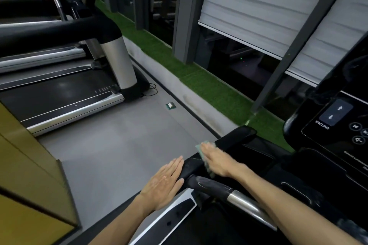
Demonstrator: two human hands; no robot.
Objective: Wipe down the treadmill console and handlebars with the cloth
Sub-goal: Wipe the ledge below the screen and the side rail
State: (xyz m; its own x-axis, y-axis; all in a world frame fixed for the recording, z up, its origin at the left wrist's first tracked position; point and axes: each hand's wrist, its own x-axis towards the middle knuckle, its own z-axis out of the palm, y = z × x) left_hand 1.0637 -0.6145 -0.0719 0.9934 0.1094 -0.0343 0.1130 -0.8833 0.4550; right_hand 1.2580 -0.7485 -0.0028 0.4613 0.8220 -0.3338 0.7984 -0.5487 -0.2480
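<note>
Cloth [199, 147], thin and pale green, lies pressed flat on the glossy black handlebar [229, 139] beneath the right hand [217, 160], its blurred fingers straight, left of the smooth console [336, 125]. The left hand [165, 181], flat and empty, touches the bar's rounded outer edge; bare grey floor [119, 145] spreads beyond.

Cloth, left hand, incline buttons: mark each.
cloth [199, 148]: head view, its exposed green corner.
left hand [165, 182]: head view, back of the hand.
incline buttons [335, 113]: head view, middle of the pad, between the two arrows.
</note>
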